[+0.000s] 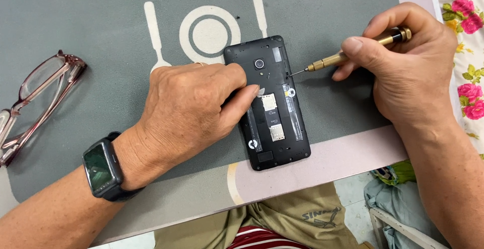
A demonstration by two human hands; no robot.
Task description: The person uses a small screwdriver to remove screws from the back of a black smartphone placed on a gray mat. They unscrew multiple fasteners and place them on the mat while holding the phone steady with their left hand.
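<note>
A black smartphone (275, 128) lies face down on the grey mat (91, 22), its back cover off, showing the camera lens and card slots. My left hand (189, 110) rests on the phone's left side, thumb and fingers pressing it down. My right hand (403, 67) grips a brass precision screwdriver (353, 51), whose thin tip touches the phone's upper right edge.
Pink-framed eyeglasses (35, 98) lie folded at the mat's left. A dark smartwatch (102, 169) is on my left wrist. Small dark specks dot the mat's top. A floral cloth (466, 42) lies to the right. The table's front edge runs just below the phone.
</note>
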